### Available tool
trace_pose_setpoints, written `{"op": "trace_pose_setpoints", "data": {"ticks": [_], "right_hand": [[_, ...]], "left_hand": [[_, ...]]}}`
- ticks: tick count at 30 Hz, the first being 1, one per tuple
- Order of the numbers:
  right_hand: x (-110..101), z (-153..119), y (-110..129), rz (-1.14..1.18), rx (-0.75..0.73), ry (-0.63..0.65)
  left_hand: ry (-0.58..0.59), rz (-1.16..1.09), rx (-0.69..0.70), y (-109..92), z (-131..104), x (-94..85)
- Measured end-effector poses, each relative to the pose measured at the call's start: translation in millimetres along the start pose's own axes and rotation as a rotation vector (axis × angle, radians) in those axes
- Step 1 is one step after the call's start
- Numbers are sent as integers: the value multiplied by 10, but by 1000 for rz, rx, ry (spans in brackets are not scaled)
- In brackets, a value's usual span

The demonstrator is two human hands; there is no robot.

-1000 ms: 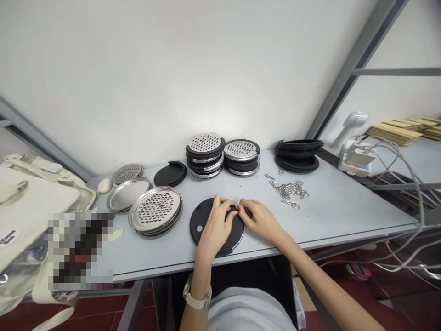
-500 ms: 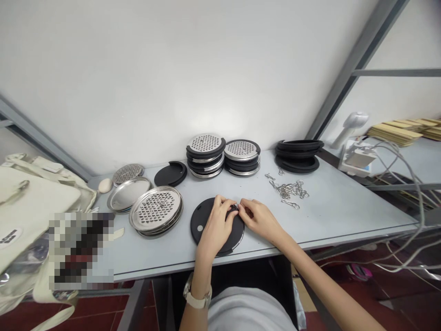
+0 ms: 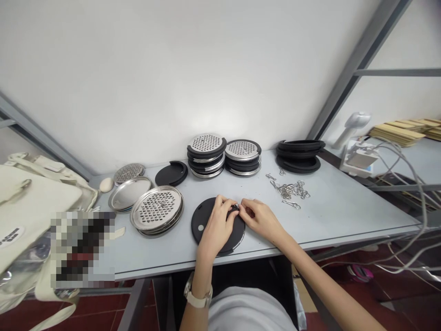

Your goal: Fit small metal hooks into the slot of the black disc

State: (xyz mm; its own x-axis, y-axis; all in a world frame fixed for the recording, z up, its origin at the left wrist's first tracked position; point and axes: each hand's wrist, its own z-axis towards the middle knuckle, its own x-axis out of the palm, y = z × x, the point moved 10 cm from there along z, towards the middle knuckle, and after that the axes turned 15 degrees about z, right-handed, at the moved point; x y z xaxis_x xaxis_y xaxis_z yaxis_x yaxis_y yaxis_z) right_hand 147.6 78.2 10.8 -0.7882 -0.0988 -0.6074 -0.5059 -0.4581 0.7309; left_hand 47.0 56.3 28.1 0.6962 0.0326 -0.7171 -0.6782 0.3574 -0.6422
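Disc (image 3: pixel 236 236) under left hand (image 3: pixel 218 226), beside right hand (image 3: pixel 258 218); both hands pinch small metal piece (image 3: pixel 237 206).

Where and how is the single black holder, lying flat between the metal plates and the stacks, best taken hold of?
Probably by the curved rim on the right side of the black holder, pinched inside and outside, coming from above and the front. The rim looks raised, while the holder lies flat; the tall stack close on its right leaves little room there.
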Motion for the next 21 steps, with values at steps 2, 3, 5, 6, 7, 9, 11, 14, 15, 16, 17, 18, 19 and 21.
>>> {"op": "trace_pose_setpoints", "data": {"ticks": [2, 3, 5, 6, 7, 9, 11, 14, 15, 16, 17, 18, 19, 21], "right_hand": [[-9, -1, 20, -12, -9, -6], [-11, -1, 29, -16, -13, -8], [-13, -2, 43, -23, -23, -7], [-12, -2, 48, -29, -26, -6], [-11, -3, 52, -38, -30, -6], [-9, -3, 63, -67, -41, -5], [-5, -3, 72, -98, -50, -6], [1, -4, 78, -119, -56, -10], [2, -5, 79, -121, -57, -11], [3, -6, 79, -121, -59, -12], [3, -7, 80, -119, -61, -12], [-2, -8, 79, -114, -62, -14], [-15, -10, 75, -105, -60, -22], [-63, -12, 55, -68, -45, -52]], "left_hand": [[0, 1, 0, -7, 2, -4], [0, 3, -1, -9, 2, -5], [-1, 6, -2, -10, 3, -6], [-1, 6, -2, -11, 3, -5], [-2, 6, -1, -10, 2, -4], [-3, 8, 1, -7, 0, -1], [1, 9, 0, -1, -3, 6], [7, 6, -7, 12, -4, 13], [9, 3, -9, 15, -4, 14], [10, -1, -11, 17, -3, 15], [11, -3, -12, 17, -3, 16], [12, -1, -10, 15, -2, 16], [9, 9, -9, 13, -2, 12], [-5, 42, -7, 11, -3, -5]]}}
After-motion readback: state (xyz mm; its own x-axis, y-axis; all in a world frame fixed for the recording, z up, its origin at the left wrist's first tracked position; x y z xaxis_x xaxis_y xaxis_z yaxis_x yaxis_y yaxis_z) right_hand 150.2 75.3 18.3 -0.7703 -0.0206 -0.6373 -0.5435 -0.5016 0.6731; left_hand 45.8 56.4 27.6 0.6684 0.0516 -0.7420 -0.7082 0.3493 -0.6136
